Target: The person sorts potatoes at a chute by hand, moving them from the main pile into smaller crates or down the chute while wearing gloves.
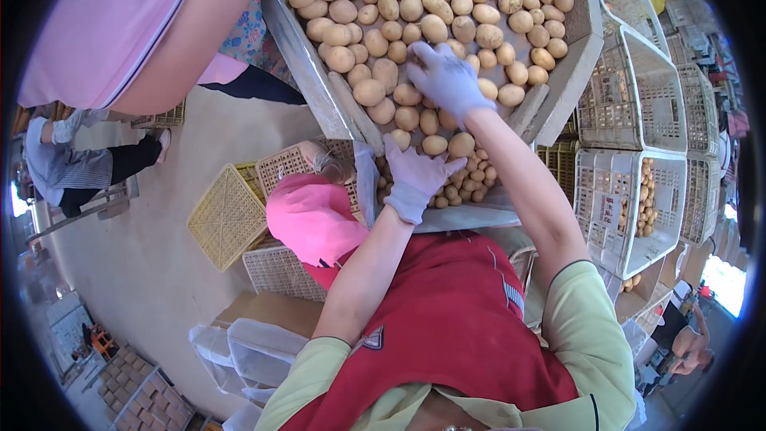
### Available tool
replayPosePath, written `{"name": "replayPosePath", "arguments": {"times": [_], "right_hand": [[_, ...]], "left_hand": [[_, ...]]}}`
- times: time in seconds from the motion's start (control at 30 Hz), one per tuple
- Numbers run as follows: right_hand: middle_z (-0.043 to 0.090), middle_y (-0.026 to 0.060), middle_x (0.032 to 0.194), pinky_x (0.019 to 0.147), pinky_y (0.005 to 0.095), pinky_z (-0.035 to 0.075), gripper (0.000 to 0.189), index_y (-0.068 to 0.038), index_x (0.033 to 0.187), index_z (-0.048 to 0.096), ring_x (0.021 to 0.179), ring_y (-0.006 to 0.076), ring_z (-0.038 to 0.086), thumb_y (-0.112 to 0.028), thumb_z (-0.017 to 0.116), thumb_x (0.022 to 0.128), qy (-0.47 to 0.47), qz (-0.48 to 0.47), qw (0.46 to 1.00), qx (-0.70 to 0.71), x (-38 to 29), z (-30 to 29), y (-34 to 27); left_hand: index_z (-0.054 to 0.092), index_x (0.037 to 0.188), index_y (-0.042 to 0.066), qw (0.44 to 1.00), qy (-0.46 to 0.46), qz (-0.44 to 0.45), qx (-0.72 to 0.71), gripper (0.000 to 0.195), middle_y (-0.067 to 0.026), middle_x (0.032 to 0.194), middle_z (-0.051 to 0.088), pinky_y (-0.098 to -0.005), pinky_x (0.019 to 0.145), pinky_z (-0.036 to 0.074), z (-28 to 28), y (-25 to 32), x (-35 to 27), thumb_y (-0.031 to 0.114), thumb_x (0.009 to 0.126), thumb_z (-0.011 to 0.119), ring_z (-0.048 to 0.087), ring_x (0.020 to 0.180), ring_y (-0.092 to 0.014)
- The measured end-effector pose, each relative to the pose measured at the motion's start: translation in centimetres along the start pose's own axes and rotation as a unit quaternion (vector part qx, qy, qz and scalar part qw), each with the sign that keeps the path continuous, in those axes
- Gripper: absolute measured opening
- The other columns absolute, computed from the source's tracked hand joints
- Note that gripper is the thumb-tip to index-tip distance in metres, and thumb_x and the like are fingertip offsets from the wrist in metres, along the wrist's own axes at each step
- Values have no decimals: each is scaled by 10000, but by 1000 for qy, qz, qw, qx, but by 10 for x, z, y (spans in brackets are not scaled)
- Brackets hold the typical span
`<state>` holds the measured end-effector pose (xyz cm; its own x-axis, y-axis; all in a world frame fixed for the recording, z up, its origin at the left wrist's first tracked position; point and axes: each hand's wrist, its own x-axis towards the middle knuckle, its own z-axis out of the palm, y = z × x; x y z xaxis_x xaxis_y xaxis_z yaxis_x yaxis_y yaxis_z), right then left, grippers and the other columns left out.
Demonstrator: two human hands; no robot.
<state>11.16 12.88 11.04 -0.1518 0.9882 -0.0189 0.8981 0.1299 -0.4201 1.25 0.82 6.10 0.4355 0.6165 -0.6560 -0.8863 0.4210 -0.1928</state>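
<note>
Pale potatoes [421,9] lie spread over a metal sorting chute [299,54] with raised sides. My right hand [446,79], in a light purple glove, reaches in among them near the middle, fingers bent down; whether it grips one is hidden. At the chute's lower lip is my left hand [417,172], in a similar glove, its fingers spread apart beside a few potatoes [434,145]. Below the lip, smaller-looking potatoes [473,182] fill a lined container, partly covered by my left hand.
White plastic crates [655,209] are stacked at the right, one holding potatoes. Yellow crates [227,218] and a cardboard box [281,311] stand at the lower left. A person in pink [114,30] is close at the upper left; another person [72,161] is farther off.
</note>
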Motion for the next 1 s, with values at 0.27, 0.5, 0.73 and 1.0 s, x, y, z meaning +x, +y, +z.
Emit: {"name": "replayPosePath", "arguments": {"times": [0.27, 0.5, 0.73, 1.0], "right_hand": [[538, 227, 1288, 1018, 450, 403, 494, -70, 1328, 523, 1195, 391, 515, -145, 635, 853, 343, 73, 911, -218, -81, -139, 173], [601, 173, 1164, 909, 424, 455, 377, -61, 1213, 572, 1072, 347, 577, -153, 631, 853, 320, -80, 943, -49, -11, -113, 55], [667, 108, 1000, 739, 423, 520, 225, -137, 1072, 641, 877, 313, 656, -203, 591, 864, 108, -65, 992, 3, 16, -35, 18], [598, 159, 1122, 740, 458, 518, 358, -184, 1223, 556, 937, 338, 646, -256, 581, 873, -16, -63, 995, -78, 47, 0, -30]], "left_hand": [[187, 1526, 238, 995, -99, 12, 6, 837, -63, 1592, 136, -718, 1069, 191, 0, -6, -1, 732, 865, 326, 157, 1445, -410], [140, 1533, 227, 991, -98, 52, 68, 874, -98, 1583, 170, -746, 1059, 164, -26, 3, 21, 755, 857, 307, 172, 1433, -437], [152, 1532, 202, 986, -162, 26, 42, 839, -69, 1587, 170, -717, 1060, 211, -12, 0, 9, 711, 882, 308, 188, 1436, -390], [163, 1534, 228, 989, -149, 10, 17, 850, -78, 1586, 166, -726, 1053, 215, -16, 2, 11, 730, 863, 307, 176, 1443, -403]]}}
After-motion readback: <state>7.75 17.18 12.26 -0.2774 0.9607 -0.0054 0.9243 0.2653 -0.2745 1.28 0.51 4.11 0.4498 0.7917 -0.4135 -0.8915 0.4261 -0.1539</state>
